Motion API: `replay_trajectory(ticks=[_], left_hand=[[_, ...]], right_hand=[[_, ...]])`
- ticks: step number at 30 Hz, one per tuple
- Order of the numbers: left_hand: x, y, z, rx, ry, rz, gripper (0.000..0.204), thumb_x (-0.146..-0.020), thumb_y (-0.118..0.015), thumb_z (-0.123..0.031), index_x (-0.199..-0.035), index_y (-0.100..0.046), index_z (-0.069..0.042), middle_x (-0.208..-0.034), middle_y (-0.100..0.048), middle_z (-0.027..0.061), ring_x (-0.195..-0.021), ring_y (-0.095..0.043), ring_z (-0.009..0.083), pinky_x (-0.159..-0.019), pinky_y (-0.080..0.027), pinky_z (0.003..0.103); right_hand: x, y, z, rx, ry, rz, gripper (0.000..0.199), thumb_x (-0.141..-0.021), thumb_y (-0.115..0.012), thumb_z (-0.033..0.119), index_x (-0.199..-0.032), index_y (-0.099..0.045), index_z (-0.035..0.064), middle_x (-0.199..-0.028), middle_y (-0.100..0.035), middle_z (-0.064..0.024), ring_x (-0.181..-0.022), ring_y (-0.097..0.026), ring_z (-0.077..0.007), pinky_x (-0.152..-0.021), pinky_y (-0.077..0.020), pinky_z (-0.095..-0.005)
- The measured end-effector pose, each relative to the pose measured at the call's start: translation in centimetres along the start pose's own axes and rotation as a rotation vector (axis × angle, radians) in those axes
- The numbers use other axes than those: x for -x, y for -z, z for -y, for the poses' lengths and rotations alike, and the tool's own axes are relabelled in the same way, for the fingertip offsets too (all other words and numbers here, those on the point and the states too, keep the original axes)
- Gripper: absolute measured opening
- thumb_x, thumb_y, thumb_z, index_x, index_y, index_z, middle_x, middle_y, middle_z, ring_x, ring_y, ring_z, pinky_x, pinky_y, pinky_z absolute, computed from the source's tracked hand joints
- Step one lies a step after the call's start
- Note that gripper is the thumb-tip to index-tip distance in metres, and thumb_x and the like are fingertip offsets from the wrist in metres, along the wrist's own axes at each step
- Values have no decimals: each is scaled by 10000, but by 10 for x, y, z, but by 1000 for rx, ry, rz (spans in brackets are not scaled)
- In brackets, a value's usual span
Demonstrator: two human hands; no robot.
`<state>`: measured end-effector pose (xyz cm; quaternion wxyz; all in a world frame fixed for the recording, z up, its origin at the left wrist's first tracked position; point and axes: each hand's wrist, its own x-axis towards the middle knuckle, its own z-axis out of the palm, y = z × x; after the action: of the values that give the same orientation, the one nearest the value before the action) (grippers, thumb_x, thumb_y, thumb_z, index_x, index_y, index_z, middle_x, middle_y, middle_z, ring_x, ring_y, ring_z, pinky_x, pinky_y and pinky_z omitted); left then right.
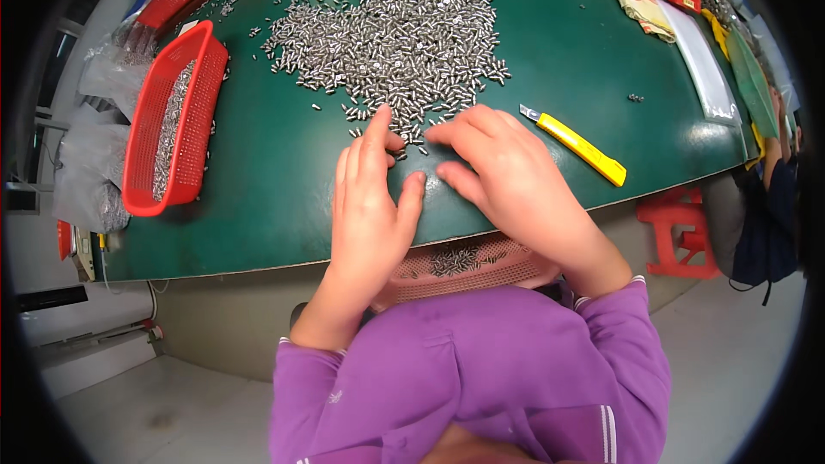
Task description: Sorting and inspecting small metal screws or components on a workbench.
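A large heap of small silvery metal pins (421, 26) with pointed-looking ends spreads over the green tabletop (258, 223). At its near edge, my left hand (369, 206) rests with fingers stretched forward and thumb apart; a few pins lie beside its fingertips. Opposite it, my right hand (503, 155) is bent inward, its thumb and index finger apart, close to the same loose pins. Neither hand visibly grips anything. Below my wrists, a pink perforated basket (412, 288) sits at the table's front edge with more pins inside.
A red perforated basket (191, 155) holding metal pins stands at the left. Right of my right hand lies a yellow utility knife (580, 148), blade showing. Plastic bags (90, 150) sit beyond the left edge; a red stool (679, 232) stands at the right, near another person.
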<state>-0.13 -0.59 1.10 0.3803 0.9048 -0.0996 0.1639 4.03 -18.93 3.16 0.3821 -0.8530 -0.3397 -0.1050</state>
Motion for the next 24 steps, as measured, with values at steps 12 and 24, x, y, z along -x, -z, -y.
replay_trajectory(ticks=[12,24], left_hand=[[2,-1,7,156,-43,30,702,-814,-648,110,-1476,-444,-3,-968,-629,101,-922,-601,245,-856,-511,381],[2,0,4,156,-32,27,696,-814,-623,108,-1478,-455,-16,-957,-620,103,-906,-598,248,-846,-515,384]], right_hand=[[1,-9,-3,-64,-17,38,201,-804,-706,15,-995,-650,37,-962,-640,-117,-935,-624,-343,-833,-505,-447],[1,-11,-1,-19,-16,63,172,-808,-723,52,-965,-654,64,-939,-615,-92,-908,-613,-324,-796,-504,-434]])
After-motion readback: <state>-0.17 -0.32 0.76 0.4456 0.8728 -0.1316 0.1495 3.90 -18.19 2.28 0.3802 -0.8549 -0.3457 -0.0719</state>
